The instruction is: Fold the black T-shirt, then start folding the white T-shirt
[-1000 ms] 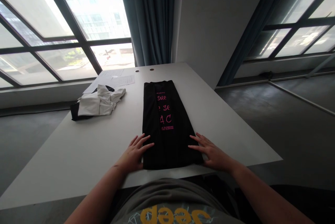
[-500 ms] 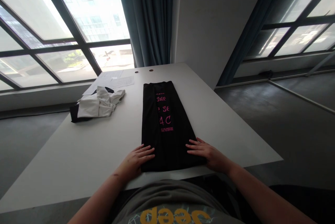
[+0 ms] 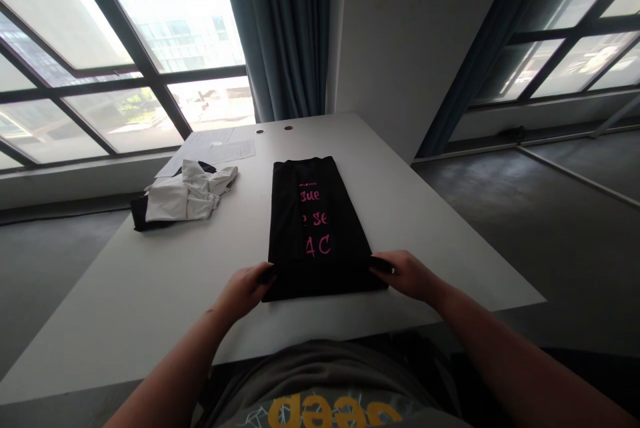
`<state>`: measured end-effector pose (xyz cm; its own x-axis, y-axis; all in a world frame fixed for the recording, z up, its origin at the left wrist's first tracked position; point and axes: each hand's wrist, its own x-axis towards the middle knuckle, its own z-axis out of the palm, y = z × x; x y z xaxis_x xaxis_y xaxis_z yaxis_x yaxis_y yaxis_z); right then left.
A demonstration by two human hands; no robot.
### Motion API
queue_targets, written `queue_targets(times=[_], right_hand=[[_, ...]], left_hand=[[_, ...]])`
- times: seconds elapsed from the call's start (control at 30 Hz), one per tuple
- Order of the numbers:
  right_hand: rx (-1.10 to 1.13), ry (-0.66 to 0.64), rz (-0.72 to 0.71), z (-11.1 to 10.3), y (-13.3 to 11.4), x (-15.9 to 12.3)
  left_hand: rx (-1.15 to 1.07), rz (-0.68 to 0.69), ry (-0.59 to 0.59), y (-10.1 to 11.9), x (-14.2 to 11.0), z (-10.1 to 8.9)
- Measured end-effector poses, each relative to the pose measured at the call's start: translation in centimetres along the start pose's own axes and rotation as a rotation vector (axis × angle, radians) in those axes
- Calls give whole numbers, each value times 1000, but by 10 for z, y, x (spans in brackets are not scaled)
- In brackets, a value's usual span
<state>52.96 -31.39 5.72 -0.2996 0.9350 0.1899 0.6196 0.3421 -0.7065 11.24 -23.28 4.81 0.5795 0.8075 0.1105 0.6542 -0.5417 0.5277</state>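
A black T-shirt (image 3: pixel 320 215) with pink lettering lies on the white table in front of me, folded into a long strip. Its near end is lifted and turned back over the strip, covering the lowest line of print. My left hand (image 3: pixel 249 287) is closed on the left corner of that folded-over end. At the right corner, my right hand (image 3: pixel 407 275) pinches the fabric between thumb and fingers. Both hands are just above the tabletop, one on each side of the shirt.
The white table (image 3: pixel 435 268) reaches toward a window and a blue curtain (image 3: pixel 287 35). On its left lies a crumpled pile of white and black clothing (image 3: pixel 183 196). Sheets of paper (image 3: pixel 233 150) lie behind the pile, near two round holes at the far edge.
Both hands have gone from lying flat on the shirt's near end to gripping its corners. The near end has been raised and folded away from me, shortening the strip.
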Motion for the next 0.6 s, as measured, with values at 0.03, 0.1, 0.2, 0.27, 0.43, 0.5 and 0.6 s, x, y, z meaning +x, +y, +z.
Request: queue_targets(times=[0.03, 0.1, 0.2, 0.27, 0.43, 0.5, 0.6], right_hand=[[-8, 28, 17, -3, 5, 11], [0, 80, 50, -10, 18, 35], [0, 121, 83, -13, 41, 70], [-83, 115, 97, -9, 58, 88], [-321, 159, 137, 12, 90, 103], [-281, 193, 153, 17, 95, 98], [-206, 215, 165, 18, 98, 91]], left_hand=[[-6, -20, 14, -3, 11, -2], [-13, -45, 49, -12, 35, -5], [19, -88, 87, -26, 70, -5], [81, -141, 92, -36, 87, 0], [208, -242, 141, -54, 102, 19], [178, -250, 172, -58, 100, 24], [117, -286, 189, -60, 98, 27]])
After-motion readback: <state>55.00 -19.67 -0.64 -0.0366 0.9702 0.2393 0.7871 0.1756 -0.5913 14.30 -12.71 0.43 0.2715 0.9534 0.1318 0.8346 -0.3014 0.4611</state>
